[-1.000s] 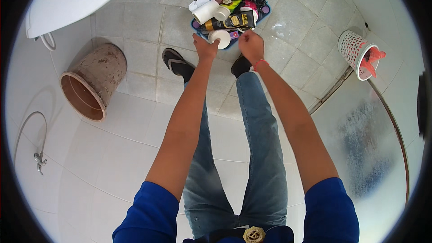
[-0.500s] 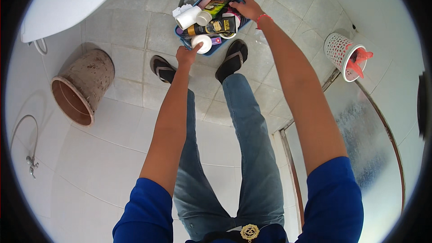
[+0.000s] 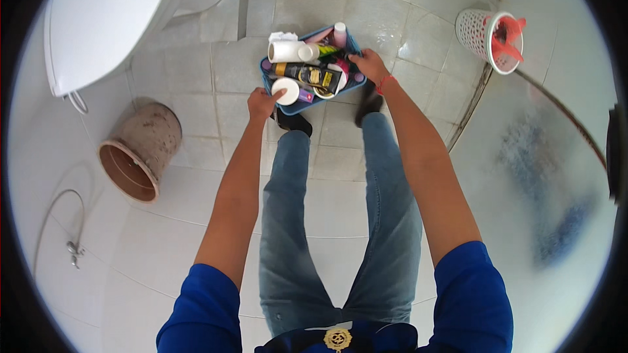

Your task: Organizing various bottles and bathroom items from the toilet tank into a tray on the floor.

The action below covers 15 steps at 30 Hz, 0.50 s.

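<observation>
Between my two hands is a blue basket (image 3: 315,106) filled with toiletries, overlapping my feet in the view. My left hand (image 3: 262,102) is closed on its near left edge, the thumb on a round white lidded jar (image 3: 285,92). My right hand (image 3: 370,65) grips the right edge, its fingers partly hidden behind the rim. Inside lie a black and gold tube (image 3: 313,76), a white roll (image 3: 284,51), a bottle with a pale cap (image 3: 339,31), a white-capped green tube (image 3: 326,49) and a small purple box (image 3: 305,95).
A stained brown bucket (image 3: 152,136) lies tipped on the left, near a tap with a hose (image 3: 74,248). At upper left is a white basin (image 3: 104,19). A white perforated bin (image 3: 475,33) holding something red stands by a frosted door (image 3: 530,176) at right.
The basket, held in both hands, has come closer to my body and now covers more of my feet. My view has shifted too, and my feet have changed position.
</observation>
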Tool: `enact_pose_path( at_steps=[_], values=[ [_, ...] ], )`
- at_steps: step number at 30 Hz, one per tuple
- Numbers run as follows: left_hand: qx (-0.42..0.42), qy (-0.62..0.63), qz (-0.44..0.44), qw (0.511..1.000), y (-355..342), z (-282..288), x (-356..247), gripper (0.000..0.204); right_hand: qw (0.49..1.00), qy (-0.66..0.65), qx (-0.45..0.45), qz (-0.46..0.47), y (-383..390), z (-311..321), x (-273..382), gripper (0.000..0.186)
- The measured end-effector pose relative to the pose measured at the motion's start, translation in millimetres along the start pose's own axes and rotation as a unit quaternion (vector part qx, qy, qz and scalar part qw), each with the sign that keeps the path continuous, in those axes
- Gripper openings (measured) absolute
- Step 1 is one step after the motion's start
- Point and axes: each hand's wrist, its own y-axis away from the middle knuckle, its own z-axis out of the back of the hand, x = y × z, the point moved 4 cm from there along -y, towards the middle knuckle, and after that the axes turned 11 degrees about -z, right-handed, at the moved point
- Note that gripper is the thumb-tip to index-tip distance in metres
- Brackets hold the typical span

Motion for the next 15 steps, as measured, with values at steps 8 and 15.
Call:
enact_pose_path(
  at_steps=[8, 15],
  values=[
    [0.003, -0.037, -0.072, 0.997, 29, -57, -75, 0.069, 0.979, -0.200, 0.014, -0.043, 18, 35, -143, 0.047],
    [0.026, -0.033, -0.092, 0.995, 52, -182, -195, 0.071, 0.952, -0.289, -0.076, -0.074, -14, 124, -280, 0.043]
  ],
)
